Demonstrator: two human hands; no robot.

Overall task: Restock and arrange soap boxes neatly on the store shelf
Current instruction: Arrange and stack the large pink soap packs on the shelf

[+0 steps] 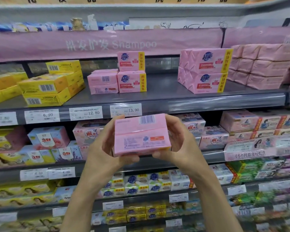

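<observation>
- Your left hand grips the left end of a pink soap pack. The thumb is under its lower edge and the fingers curl over its top left corner.
- Your right hand grips the right end the same way, thumb under the bottom edge and the other fingers wrapped round the right side.
- You hold the pack in the air in front of the shelving, slightly tilted, with its barcode side towards you. It sits just below the price rail of the grey shelf, in front of the mixed soap packs on the shelf underneath.
- The rail carries white price tags, and the one reading 13.90 is right above the pack.
- Near the middle of the grey shelf two pink packs stand one on the other, front labels out.
- Touching their left side are lower pink packs with the barcode side out.
- Further right, well apart from those, a wider pink stack stands two high, turned at an angle to the front edge.
- At the shelf's left end, yellow soap boxes are stacked unevenly and turned askew.
- At its right end, plain pink wrapped bundles are piled several high.
- Above the shelf hangs a pink banner reading "Shampoo".
</observation>
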